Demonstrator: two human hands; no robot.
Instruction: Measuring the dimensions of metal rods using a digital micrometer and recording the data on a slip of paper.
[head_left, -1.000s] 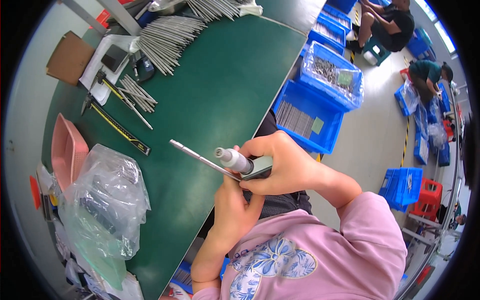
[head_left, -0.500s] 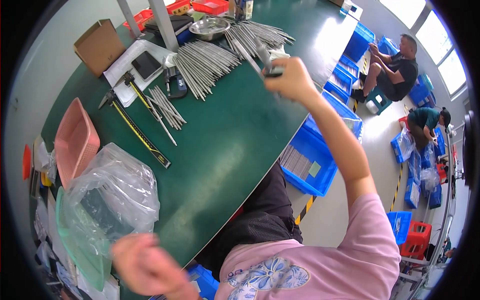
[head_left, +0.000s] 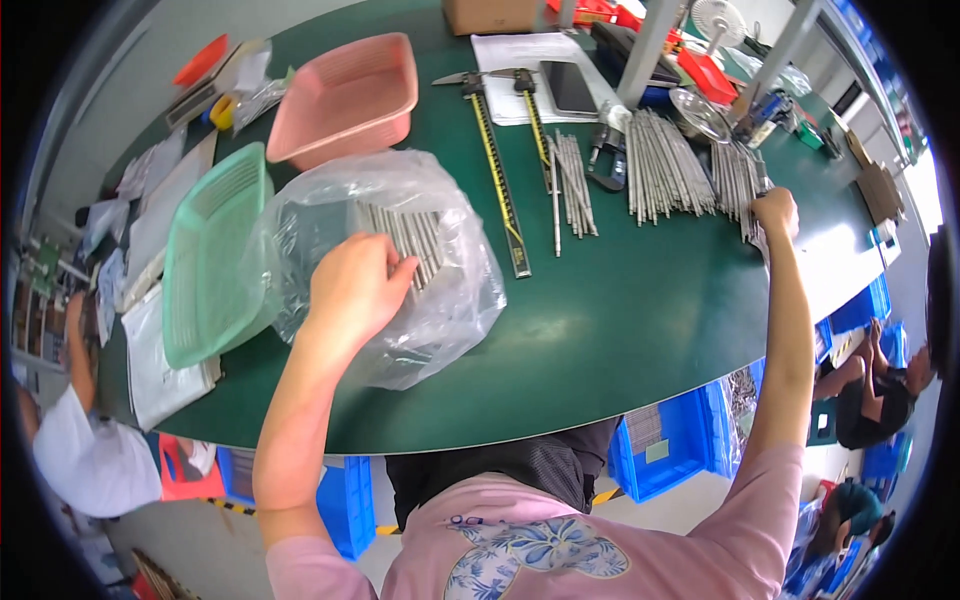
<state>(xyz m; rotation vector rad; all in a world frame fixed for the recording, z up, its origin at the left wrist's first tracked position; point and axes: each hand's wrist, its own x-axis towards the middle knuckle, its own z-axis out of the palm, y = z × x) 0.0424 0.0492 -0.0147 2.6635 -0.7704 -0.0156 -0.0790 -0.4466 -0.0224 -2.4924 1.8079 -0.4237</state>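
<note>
My left hand (head_left: pixel 358 282) reaches over a clear plastic bag (head_left: pixel 450 320). Its fingers curl under and its thumb points right; what they grip, if anything, is hidden. Several thin metal rods (head_left: pixel 408 238) show in the bag just beyond the hand. At the far right my right hand (head_left: pixel 776 212) is closed on a slim grey tool (head_left: pixel 760 172), too small to name exactly. Beside it lies a pile of metal rods (head_left: pixel 733 180), with a larger row of rods (head_left: pixel 664 172) to its left. A few more rods (head_left: pixel 577 188) lie apart near the table's middle.
Two calipers (head_left: pixel 497 180), a micrometer (head_left: pixel 607 155) and a phone (head_left: pixel 569 88) rest on the green table (head_left: pixel 590 320). A pink basket (head_left: pixel 345 95) and a green basket (head_left: pixel 215 260) stand left. Blue crates (head_left: pixel 655 455) sit below the edge. Other people (head_left: pixel 880 390) are nearby.
The view has turned left. My left hand has moved from the near edge onto the bag, where rods now show. My right hand still grips the grey tool and has lowered toward the rods.
</note>
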